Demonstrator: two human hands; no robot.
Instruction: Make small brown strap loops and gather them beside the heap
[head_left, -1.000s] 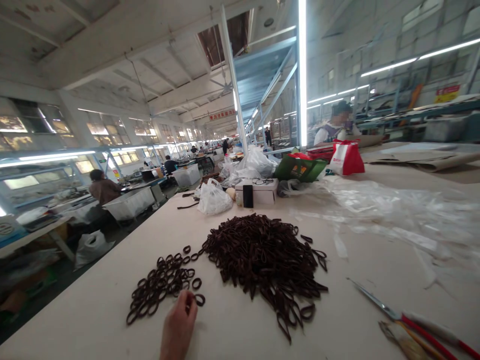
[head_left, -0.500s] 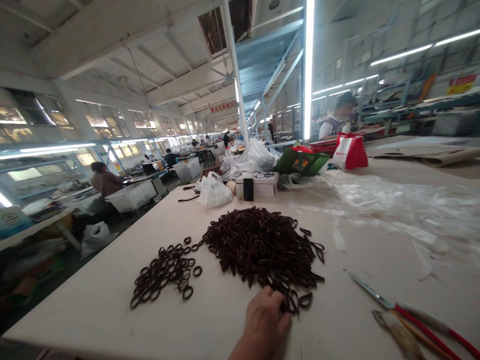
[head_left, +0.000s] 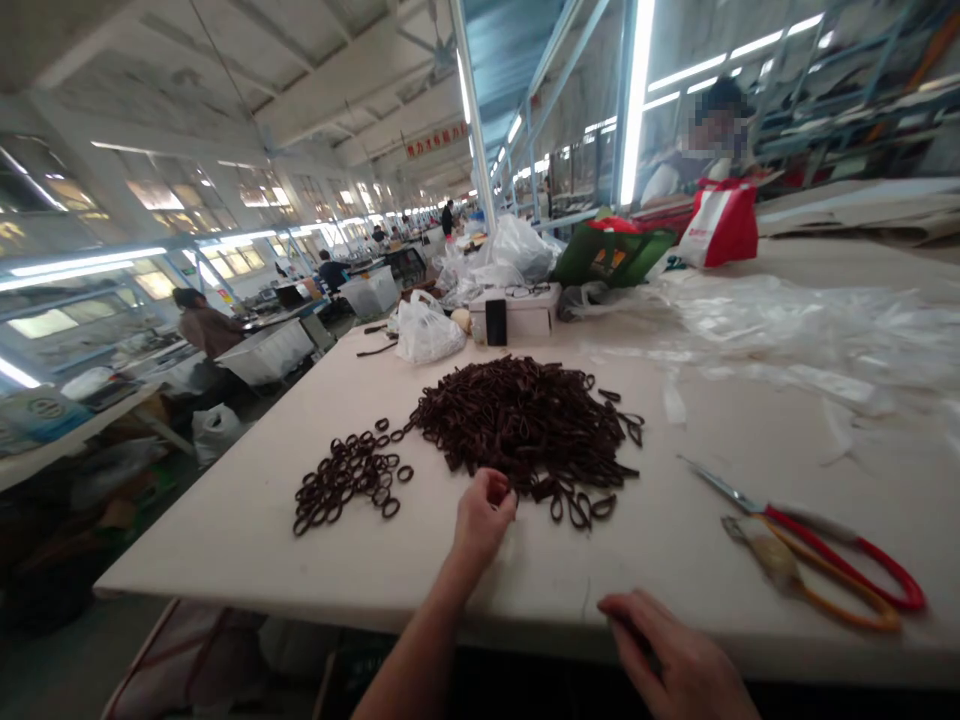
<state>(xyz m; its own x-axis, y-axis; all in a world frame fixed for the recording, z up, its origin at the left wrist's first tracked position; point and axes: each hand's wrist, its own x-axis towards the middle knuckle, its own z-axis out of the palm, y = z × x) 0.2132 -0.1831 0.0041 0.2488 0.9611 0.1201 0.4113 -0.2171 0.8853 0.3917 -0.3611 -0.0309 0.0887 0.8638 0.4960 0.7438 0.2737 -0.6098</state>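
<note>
A big heap of dark brown strap loops (head_left: 525, 420) lies on the pale table (head_left: 247, 520). To its left is a smaller group of round dark rings (head_left: 345, 480), spread out loosely. My left hand (head_left: 484, 515) is at the heap's near edge, fingers curled into a pinch; what they hold, if anything, is hidden. By the table's front edge, my right hand (head_left: 667, 645) has its fingers bent together, and their contents cannot be made out. Red-handled scissors (head_left: 802, 540) and an orange-handled tool (head_left: 810, 575) lie together to its right.
Behind the heap stand a white plastic bag (head_left: 427, 330), a box (head_left: 525, 308), a black phone-like object (head_left: 496, 323), a green bag (head_left: 615, 255) and a red-and-white bag (head_left: 720, 225). Clear plastic sheeting (head_left: 810, 320) covers the right side. A person sits beyond the bags.
My left hand has moved up and left, away from the loops at the heap's near right edge. My right hand has come into view. The camera has tilted down.
</note>
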